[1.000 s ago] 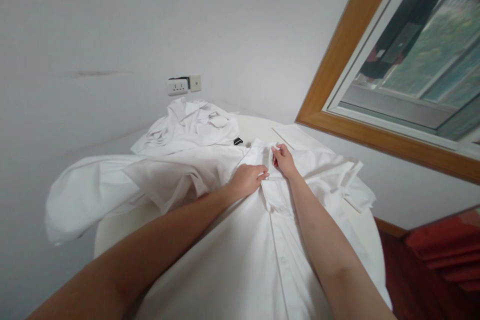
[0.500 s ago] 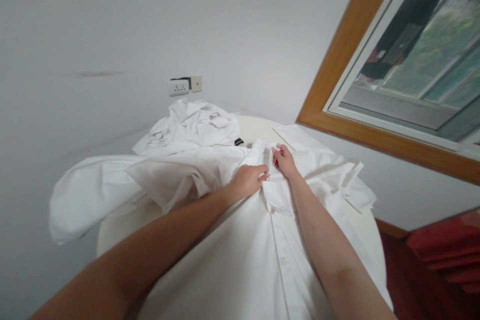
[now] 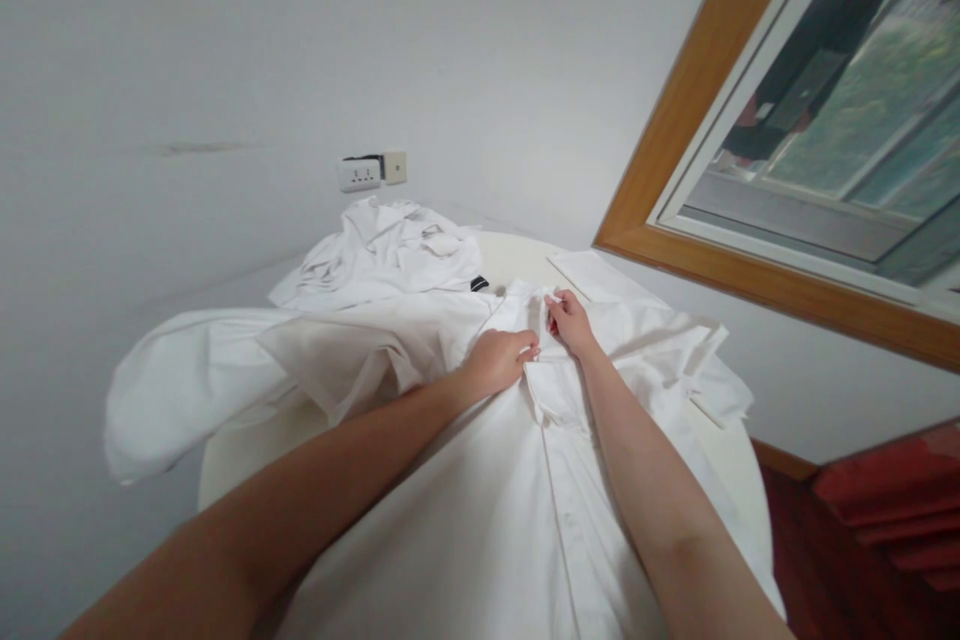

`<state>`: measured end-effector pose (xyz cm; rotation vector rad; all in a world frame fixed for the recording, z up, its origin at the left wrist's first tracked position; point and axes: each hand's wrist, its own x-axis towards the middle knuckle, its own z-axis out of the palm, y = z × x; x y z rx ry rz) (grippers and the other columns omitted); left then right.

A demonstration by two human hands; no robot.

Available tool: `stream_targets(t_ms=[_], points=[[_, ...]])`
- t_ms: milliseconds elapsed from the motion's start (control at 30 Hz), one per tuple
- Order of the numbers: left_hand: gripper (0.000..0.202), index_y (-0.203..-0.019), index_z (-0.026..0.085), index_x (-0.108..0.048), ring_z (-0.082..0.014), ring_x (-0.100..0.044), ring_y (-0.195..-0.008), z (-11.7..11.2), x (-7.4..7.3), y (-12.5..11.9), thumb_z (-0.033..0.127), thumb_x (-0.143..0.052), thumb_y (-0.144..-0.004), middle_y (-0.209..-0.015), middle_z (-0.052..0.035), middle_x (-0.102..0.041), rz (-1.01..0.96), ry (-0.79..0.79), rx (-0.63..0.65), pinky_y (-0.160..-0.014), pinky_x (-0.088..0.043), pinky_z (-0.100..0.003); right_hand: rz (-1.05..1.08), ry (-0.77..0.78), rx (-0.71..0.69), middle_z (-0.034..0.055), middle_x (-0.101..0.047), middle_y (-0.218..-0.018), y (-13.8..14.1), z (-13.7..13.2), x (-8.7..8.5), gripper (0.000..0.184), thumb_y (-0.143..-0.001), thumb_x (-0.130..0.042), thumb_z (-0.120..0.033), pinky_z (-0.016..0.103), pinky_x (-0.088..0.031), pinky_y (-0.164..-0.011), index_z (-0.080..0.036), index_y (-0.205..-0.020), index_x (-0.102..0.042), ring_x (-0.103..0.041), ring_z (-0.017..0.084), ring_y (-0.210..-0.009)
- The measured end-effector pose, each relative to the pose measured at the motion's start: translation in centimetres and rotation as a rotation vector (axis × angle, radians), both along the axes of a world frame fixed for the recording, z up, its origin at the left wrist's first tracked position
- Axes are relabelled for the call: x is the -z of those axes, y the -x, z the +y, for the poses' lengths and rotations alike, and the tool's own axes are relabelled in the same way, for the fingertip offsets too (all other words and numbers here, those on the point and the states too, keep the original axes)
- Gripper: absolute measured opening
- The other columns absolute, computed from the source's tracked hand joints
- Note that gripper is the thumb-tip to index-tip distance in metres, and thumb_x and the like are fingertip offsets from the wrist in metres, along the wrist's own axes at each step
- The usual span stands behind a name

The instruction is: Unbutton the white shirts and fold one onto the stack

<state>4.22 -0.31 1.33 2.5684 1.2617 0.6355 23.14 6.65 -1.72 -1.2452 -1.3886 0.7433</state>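
A white button-up shirt (image 3: 450,530) lies spread over a round white table, its placket running down toward me and its sleeves reaching out to both sides. My left hand (image 3: 497,360) is closed on the shirt's fabric near the collar, thumb and fingers pinched together. Just beyond it and to the right, my right hand (image 3: 568,320) pinches the collar edge between thumb and fingers. Part of the collar (image 3: 555,390) folds over below the hands. The exact bit of cloth in each pinch is partly hidden by the fingers.
A heap of white cloth (image 3: 382,255) sits at the back left of the table (image 3: 517,255). A small black item (image 3: 478,284) lies beside it. Behind are a wall socket (image 3: 360,174) and a wood-framed window (image 3: 645,238). Red fabric (image 3: 892,505) hangs at the lower right.
The view has shifted very slightly. Both hands keep their hold on the shirt in the same place.
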Motion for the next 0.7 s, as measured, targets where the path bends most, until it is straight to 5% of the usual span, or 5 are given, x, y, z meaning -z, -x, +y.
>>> stream_targets(t_ms=[700], points=[[0.027, -0.096, 0.027, -0.064, -0.0187, -0.063, -0.074, 0.4, 0.52, 0.21, 0.048, -0.048, -0.088, -0.075, -0.0003, -0.068, -0.022, -0.011, 0.025, -0.065, -0.039, -0.024, -0.005, -0.005, 0.015, -0.0112, -0.048, -0.041, 0.2, -0.33, -0.34, 0.037, -0.077, -0.056, -0.058, 0.018, -0.033, -0.034, -0.024, -0.086, -0.043, -0.043, 0.009, -0.033]])
